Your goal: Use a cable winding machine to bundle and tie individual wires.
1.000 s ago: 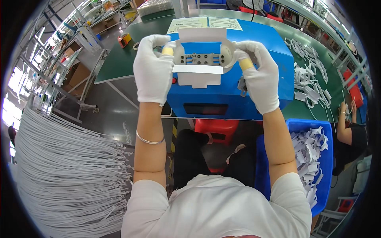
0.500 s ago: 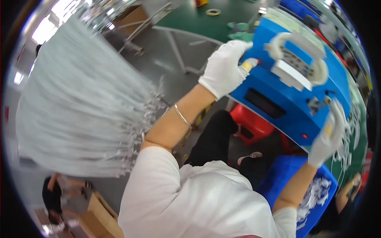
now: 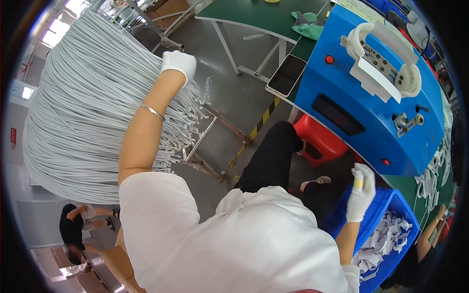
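Observation:
My left hand (image 3: pixel 179 64), in a white glove, is at the upper right edge of a thick bundle of pale grey cables (image 3: pixel 93 107). Its fingers are curled in and mostly hidden, so what they hold, if anything, does not show. My right hand (image 3: pixel 361 193), also gloved in white with a yellow band on one finger, hovers beside a blue bin (image 3: pixel 386 205). Those fingers are curled, and nothing shows in them. White strips (image 3: pixel 383 241) lie inside the bin. Right of centre stands a blue machine (image 3: pixel 332 88) with a white ring-shaped guide (image 3: pixel 359 41) and a red button (image 3: pixel 330 59).
A metal rack (image 3: pixel 215 117) stands by the cable ends. Under the machine is a red stool (image 3: pixel 317 139). A dark-screened device (image 3: pixel 288 73) and a green cloth (image 3: pixel 308 25) lie near the machine on the green table (image 3: pixel 244 14). One person (image 3: pixel 73 229) is at lower left, another (image 3: pixel 425 244) at lower right.
My left hand has moved left from the machine's button area to the cable bundle. My right hand has dropped from the machine's right side to beside the blue bin.

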The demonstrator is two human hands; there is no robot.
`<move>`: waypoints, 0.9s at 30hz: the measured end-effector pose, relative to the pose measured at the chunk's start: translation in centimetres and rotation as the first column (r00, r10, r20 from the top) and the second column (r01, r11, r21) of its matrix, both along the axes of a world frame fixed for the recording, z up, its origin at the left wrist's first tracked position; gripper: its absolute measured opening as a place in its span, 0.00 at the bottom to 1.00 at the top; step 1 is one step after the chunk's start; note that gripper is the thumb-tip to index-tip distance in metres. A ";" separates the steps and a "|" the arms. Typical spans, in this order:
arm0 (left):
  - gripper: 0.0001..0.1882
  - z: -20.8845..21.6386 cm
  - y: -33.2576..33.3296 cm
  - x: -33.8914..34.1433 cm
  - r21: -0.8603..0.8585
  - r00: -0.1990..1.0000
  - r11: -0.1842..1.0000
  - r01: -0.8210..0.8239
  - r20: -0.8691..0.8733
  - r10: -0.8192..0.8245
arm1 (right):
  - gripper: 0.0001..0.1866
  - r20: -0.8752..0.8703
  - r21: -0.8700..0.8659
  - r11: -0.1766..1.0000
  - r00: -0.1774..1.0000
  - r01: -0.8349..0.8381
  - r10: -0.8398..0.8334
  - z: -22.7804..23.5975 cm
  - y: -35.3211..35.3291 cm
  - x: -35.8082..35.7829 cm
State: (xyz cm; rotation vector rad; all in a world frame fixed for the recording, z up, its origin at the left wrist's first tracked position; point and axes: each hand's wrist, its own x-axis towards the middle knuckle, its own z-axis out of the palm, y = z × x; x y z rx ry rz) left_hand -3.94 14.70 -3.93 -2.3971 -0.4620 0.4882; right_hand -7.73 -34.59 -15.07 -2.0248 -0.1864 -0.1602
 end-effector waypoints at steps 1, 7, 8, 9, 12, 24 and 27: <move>0.09 0.3 -1.1 0.1 -0.112 0.999 0.993 0.041 0.021 -0.039 | 0.09 0.012 -0.024 0.997 0.997 -0.075 0.075 0.1 0.8 -0.4; 0.08 -1.8 -10.0 -0.9 -0.909 0.921 0.182 0.375 0.342 -0.187 | 0.11 -0.189 0.136 0.892 0.873 -0.430 0.450 -0.4 5.3 -2.7; 0.07 -3.1 -12.0 -0.9 -0.928 0.914 0.038 0.371 0.358 -0.190 | 0.13 -0.250 0.203 0.887 0.854 -0.415 0.457 -0.4 5.8 -2.8; 0.08 -4.5 -13.9 -1.2 -0.945 0.941 -0.154 0.288 0.309 -0.138 | 0.15 -0.211 0.272 0.883 0.871 -0.384 0.444 -0.3 6.1 -2.9; 0.07 -8.4 -19.3 -1.8 -0.898 0.977 -0.433 0.084 0.160 -0.142 | 0.19 0.075 0.100 0.940 0.944 -0.326 0.320 1.0 5.9 -1.9; 0.11 -7.1 -22.2 1.3 -0.911 0.930 -0.381 0.159 0.268 -0.253 | 0.07 0.053 0.260 0.925 0.961 -0.277 0.273 7.7 8.6 2.0; 0.12 -2.9 -19.1 3.8 -0.733 0.740 -0.265 0.627 0.666 -0.091 | 0.06 0.085 0.187 0.964 0.981 -0.190 0.177 8.3 9.6 2.8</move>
